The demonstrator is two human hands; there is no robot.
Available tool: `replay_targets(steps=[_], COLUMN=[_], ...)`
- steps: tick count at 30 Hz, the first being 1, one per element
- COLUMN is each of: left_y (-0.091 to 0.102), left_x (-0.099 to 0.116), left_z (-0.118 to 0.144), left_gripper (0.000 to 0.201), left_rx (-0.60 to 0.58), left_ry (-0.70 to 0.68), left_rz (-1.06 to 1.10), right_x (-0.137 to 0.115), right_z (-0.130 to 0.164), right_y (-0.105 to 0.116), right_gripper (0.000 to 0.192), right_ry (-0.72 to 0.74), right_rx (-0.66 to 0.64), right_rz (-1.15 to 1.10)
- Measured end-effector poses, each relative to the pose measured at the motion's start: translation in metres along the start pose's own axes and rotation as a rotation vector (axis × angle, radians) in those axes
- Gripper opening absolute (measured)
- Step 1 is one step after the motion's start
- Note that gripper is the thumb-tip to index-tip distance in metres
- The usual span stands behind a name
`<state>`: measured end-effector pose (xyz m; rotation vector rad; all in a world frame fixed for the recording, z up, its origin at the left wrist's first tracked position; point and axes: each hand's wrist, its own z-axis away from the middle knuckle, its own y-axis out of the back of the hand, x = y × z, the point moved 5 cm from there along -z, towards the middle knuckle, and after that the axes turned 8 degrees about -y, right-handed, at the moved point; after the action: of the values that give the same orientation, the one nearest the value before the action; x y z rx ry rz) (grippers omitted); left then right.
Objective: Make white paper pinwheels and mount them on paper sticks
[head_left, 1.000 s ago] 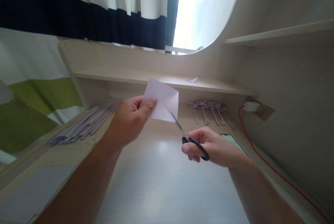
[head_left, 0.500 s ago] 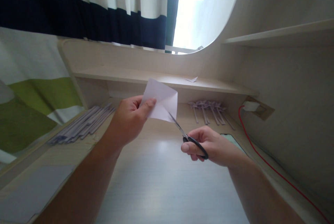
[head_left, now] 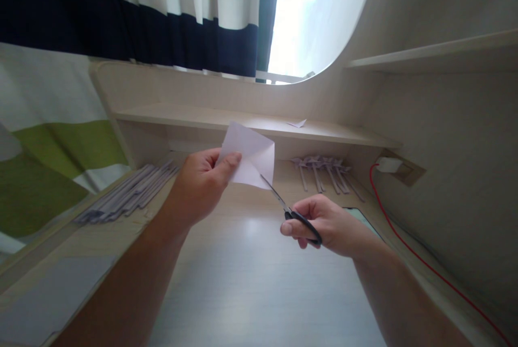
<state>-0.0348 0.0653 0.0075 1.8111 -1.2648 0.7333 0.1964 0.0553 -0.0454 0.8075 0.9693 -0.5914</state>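
A square of white paper (head_left: 256,148) is pinched at its left side between the thumb and fingers of my left hand (head_left: 206,185), held up above the desk. Black-handled scissors (head_left: 301,223) sit in my right hand (head_left: 324,225), with its thumb and fingers closed around the handles. The blades point up and left and overlap the paper's lower right part, along a line running in from that corner. They look nearly closed. My left fingers behind the paper are hidden.
Several rolled paper sticks (head_left: 129,193) lie at the left. Paper pinwheels on sticks (head_left: 324,166) rest at the back right, near a phone (head_left: 362,220). A folded paper piece (head_left: 298,123) is on the shelf (head_left: 194,115). A red cable (head_left: 408,244) runs from a white charger (head_left: 389,164). Paper sheets (head_left: 52,298) lie front left.
Hardly anything differs. The paper and the scissors have shifted very slightly to the left, with both hands keeping their grip.
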Motion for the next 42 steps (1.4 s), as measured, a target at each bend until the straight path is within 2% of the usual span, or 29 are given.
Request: replay_targets(steps=[15, 34, 42], left_y=[-0.019, -0.018, -0.022], left_x=[0.004, 0.004, 0.007], left_z=[0.005, 0.006, 0.006], left_gripper=[0.041, 0.042, 0.043], left_rx=[-0.084, -0.071, -0.096], left_ry=[0.009, -0.001, 0.003], left_rz=[0.117, 0.103, 0.142], right_x=[0.002, 0.005, 0.003], right_z=[-0.003, -0.003, -0.002], right_y=[0.0, 0.003, 0.002], right_gripper=[0.043, 0.045, 0.045], right_ry=[0.01, 0.021, 0.029], right_rx=[-0.017, 0.045, 0.033], right_rz=[-0.066, -0.029, -0.046])
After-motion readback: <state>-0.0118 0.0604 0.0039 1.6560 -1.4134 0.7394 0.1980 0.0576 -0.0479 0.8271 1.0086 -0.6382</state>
